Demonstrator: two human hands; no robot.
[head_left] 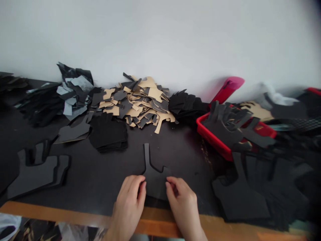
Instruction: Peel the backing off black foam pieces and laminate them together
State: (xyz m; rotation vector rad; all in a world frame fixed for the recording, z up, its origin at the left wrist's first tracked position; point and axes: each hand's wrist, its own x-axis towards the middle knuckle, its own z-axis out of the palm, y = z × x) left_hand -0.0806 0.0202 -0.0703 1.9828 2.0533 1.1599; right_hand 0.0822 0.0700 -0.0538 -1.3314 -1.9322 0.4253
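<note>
A dark grey cut-out piece [155, 180] with a narrow upright strip lies at the table's front edge, between my two hands. On its left side, my left hand [130, 202] pinches the edge between thumb and fingers. My right hand [182, 202] grips the opposite edge the same way, fingers curled in. Off to the left are similar grey pieces [37, 172], overlapping one another. More dark cut pieces [243, 197] lie in a stack to the right.
Tan and grey cut pieces [140, 103] are heaped against the wall. A red basket [215, 140] holding grey pieces stands at right. Black pieces [107, 132] are stacked left of centre. The table has a wooden front edge [62, 214], with bags and scraps below.
</note>
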